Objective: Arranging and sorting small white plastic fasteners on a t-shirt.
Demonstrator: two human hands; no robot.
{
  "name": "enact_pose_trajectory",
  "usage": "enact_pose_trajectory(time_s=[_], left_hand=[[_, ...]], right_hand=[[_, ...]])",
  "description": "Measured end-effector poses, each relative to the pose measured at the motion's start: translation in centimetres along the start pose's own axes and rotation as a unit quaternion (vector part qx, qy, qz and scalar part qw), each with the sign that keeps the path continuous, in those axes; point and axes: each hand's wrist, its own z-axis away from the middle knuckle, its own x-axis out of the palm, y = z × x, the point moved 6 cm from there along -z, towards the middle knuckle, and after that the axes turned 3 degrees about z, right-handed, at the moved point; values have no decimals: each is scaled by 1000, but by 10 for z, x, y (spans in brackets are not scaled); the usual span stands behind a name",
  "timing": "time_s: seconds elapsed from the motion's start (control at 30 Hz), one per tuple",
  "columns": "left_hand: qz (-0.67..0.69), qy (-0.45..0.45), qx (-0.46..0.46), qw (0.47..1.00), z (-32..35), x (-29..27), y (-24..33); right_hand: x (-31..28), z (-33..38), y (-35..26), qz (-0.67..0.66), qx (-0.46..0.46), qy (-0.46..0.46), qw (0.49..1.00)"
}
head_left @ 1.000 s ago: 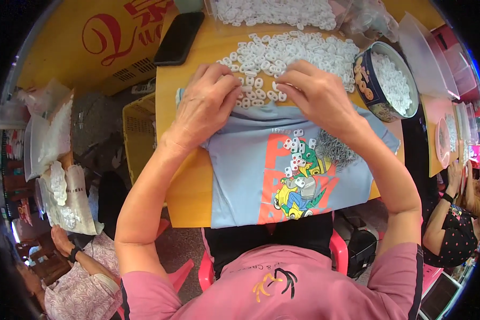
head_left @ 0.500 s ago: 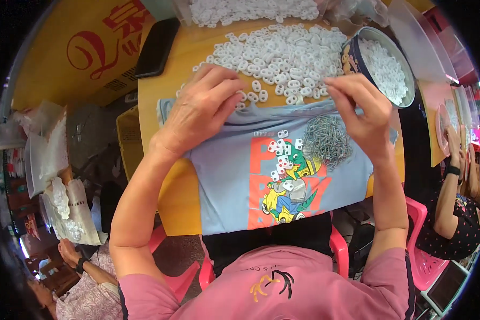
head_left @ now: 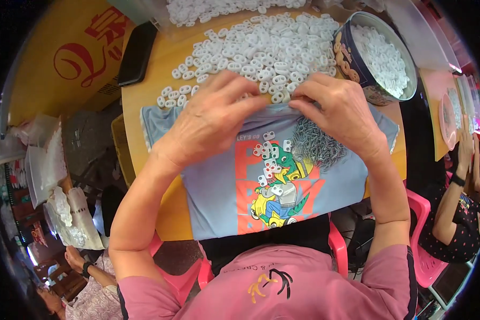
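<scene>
Both hands meet at the 6 o'clock edge of the white pieces (head_left: 261, 50) heaped on the tabletop (head_left: 144, 101). Left hand (head_left: 210, 120) and right hand (head_left: 338, 109) pinch pieces with curled fingertips. The pieces look light, stiff and small; a fingertip pinch suits them best.

White plastic pieces (head_left: 261, 48); my pale blue cloth (head_left: 218, 197), orange-yellow-green cartoon print; dark blue tin (head_left: 352, 64); yellow table (head_left: 144, 90).

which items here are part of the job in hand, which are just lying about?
In use: left hand, right hand, white plastic pieces, small metal parts, blue shirt, round tin.
Lying about: black phone, pink chair.
</scene>
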Motion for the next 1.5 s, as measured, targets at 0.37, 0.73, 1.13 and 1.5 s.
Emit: enact_pose_trajectory(time_s=[0.37, 0.73, 1.13, 1.5], left_hand=[[-94, -17, 59, 994, -16, 17, 2], [-94, -71, 35, 992, 5, 3, -8], [-86, -47, -9, 995, 24, 2, -10], [-72, -19, -1, 997, 33, 10, -11]], right_hand=[[6, 2, 1, -1, 19, -28, 999], [6, 1, 0, -43, -29, -65, 997], [3, -3, -8, -58, 13, 10, 998], [16, -25, -11, 14, 7, 22, 1000]])
